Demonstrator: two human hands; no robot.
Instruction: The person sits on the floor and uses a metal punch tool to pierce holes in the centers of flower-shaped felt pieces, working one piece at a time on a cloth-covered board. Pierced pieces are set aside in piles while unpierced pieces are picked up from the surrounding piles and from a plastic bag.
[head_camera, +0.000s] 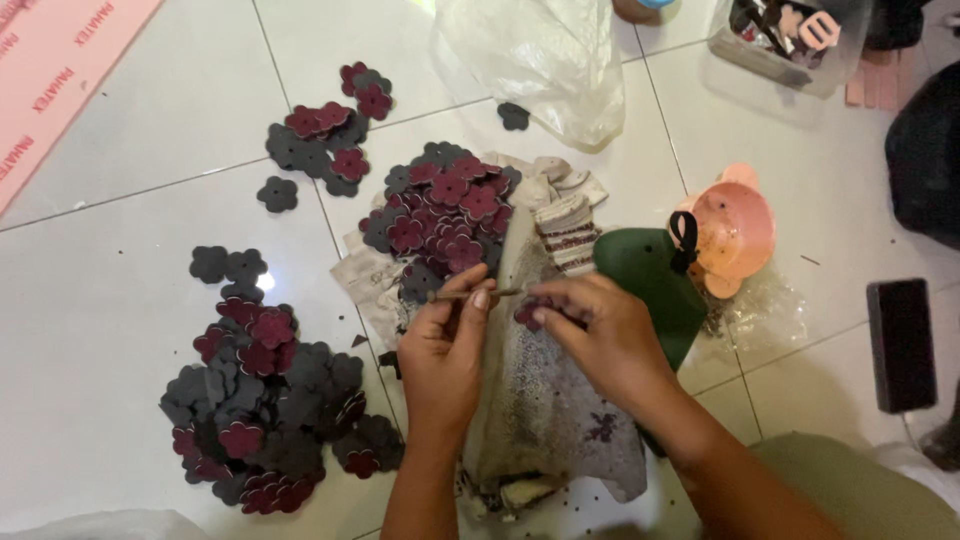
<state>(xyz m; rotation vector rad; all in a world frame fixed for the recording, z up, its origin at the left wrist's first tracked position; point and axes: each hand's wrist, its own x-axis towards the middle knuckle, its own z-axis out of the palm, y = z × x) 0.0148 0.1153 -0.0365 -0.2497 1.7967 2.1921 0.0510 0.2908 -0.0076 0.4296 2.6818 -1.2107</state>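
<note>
My left hand (443, 352) pinches a thin brown stick (476, 294) that points right. My right hand (598, 335) presses a dark red flower-shaped cutout (530, 311) against a stained, worn cloth pad (545, 400) that lies between my forearms. The stick's tip is just above that cutout. Right behind my hands lies a heap of maroon and grey flower cutouts (440, 215) on crumpled paper.
More flower cutouts are piled at the lower left (265, 400) and upper left (325, 135) on the white tiled floor. A green object (650, 275) and a pink round container (735, 230) sit at right. A clear plastic bag (540, 55), a clear box (790, 40) and a black block (902, 345) lie around.
</note>
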